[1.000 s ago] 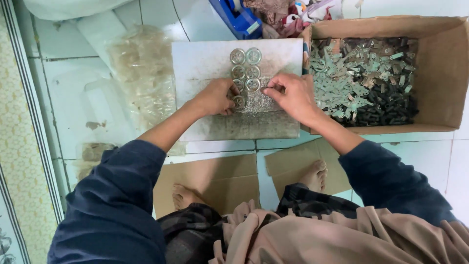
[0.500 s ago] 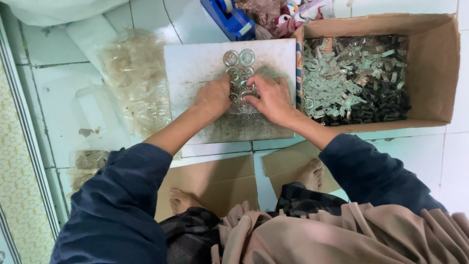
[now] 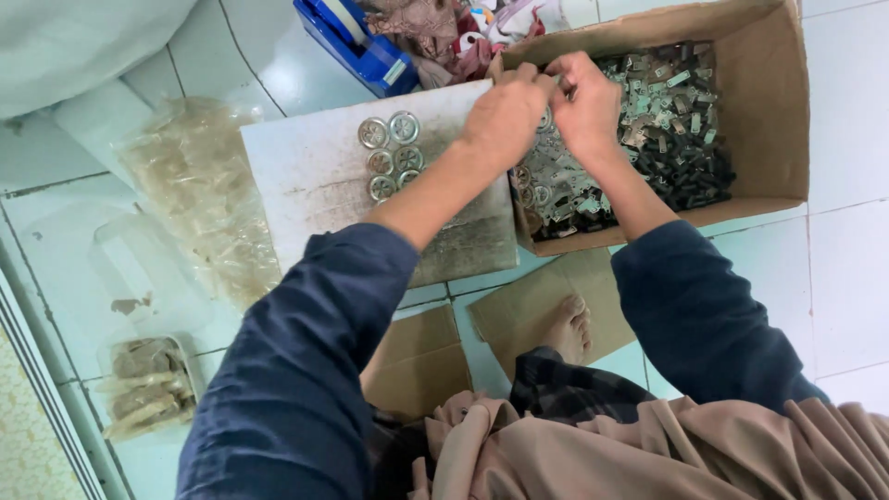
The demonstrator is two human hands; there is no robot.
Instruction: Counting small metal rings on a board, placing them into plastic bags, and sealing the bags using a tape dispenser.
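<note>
Head view: both hands, left hand (image 3: 505,116) and right hand (image 3: 585,106), pinch small metal parts (image 3: 648,102) over cardboard box (image 3: 769,111).

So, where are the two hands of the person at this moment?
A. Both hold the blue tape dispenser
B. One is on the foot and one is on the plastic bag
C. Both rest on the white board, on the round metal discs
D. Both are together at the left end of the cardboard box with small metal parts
D: the left hand and the right hand meet over the cardboard box of small metal parts, away from the round discs on the white board.
</note>
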